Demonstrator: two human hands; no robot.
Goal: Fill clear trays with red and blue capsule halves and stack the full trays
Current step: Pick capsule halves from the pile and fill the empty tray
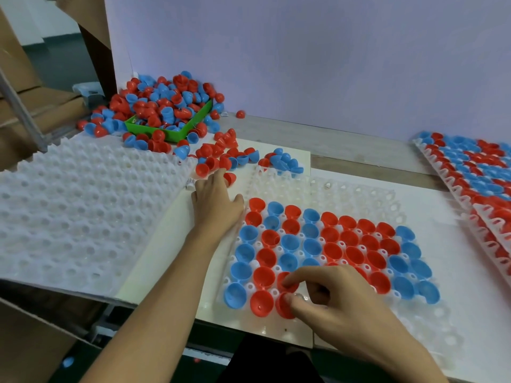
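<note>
Two hands work: the right hand point(343, 302) pinches a red capsule half point(284, 306), hollow up, at the clear tray point(359, 194)'s near edge, while the left hand point(215, 203), fingers straight, touches loose halves point(218, 158) beyond.

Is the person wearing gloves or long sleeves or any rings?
No. The left hand and right hand are both bare: no gloves, rings, watch or bracelets. Both forearms are uncovered as far as the picture's bottom edge; no sleeve shows.
</note>
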